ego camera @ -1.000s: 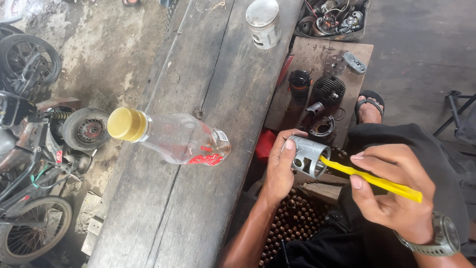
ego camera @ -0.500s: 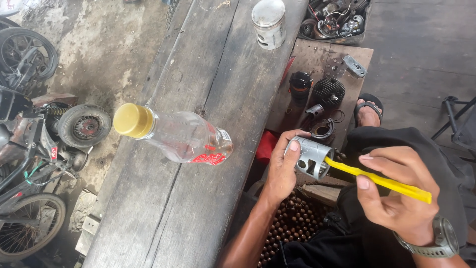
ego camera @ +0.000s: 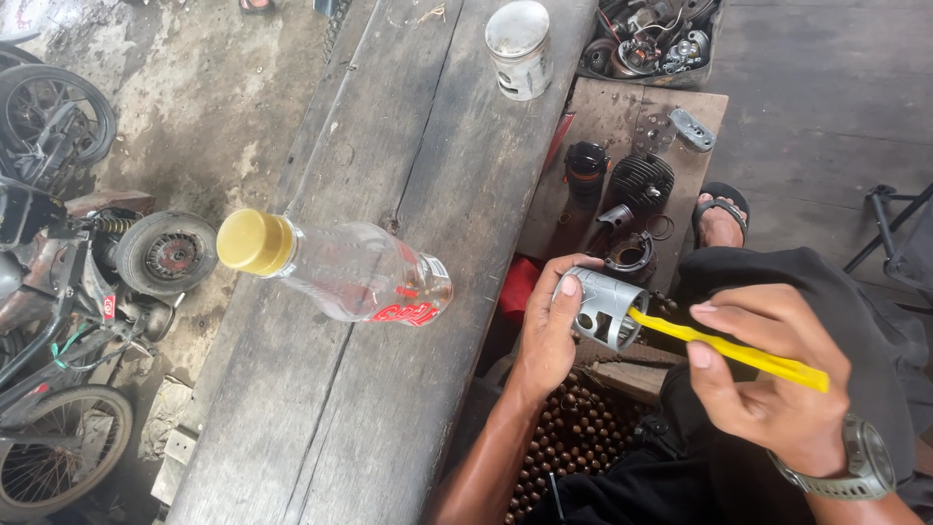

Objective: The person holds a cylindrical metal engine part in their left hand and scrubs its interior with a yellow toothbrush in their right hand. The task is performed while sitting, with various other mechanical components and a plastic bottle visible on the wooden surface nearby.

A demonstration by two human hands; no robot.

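Note:
My left hand (ego camera: 547, 331) grips a grey metal piston (ego camera: 606, 305), its open end turned toward my right. My right hand (ego camera: 768, 374) holds a yellow plastic brush handle (ego camera: 739, 352), and its tip is inside the piston's open end. A wristwatch (ego camera: 860, 462) is on my right wrist. Both hands are over my lap, just right of the wooden bench (ego camera: 389, 408).
A clear plastic bottle (ego camera: 345, 270) with a yellow cap stands on the bench. A second piston (ego camera: 518, 48) stands at the bench's far end. Engine parts (ego camera: 637, 185) lie on a low board beside my sandalled foot (ego camera: 721, 212). Small motorbikes (ego camera: 68, 292) are at left.
The brush tip has moved slightly in and out of the piston while my left hand keeps its grip. The view shifted a little.

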